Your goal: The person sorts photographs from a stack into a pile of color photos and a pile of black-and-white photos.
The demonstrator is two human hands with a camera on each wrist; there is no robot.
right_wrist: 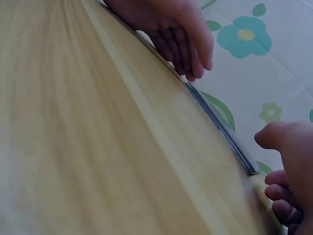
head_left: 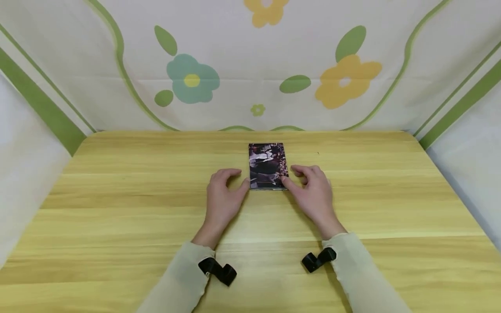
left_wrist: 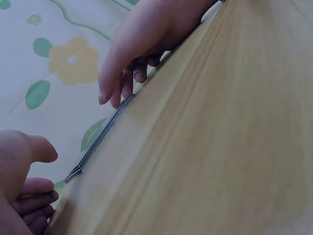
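Note:
A small stack of photo cards lies on the table, its top picture a dark scene with white and reddish figures. Seen from the side in the left wrist view, the stack's edge shows several thin layers. Beside its left edge is my left hand, thumb and fingers loosely bent with nothing between them. My right hand is at the opposite side, its thumb tip by the lower right corner. In the right wrist view a small gap separates the right thumb from the stack; the fingers hold nothing.
The wood-grain table stretches out on both sides of the hands. Behind it hangs a white cloth with flowers and green lines. Black camera mounts sit on both wrists, over pale sleeves.

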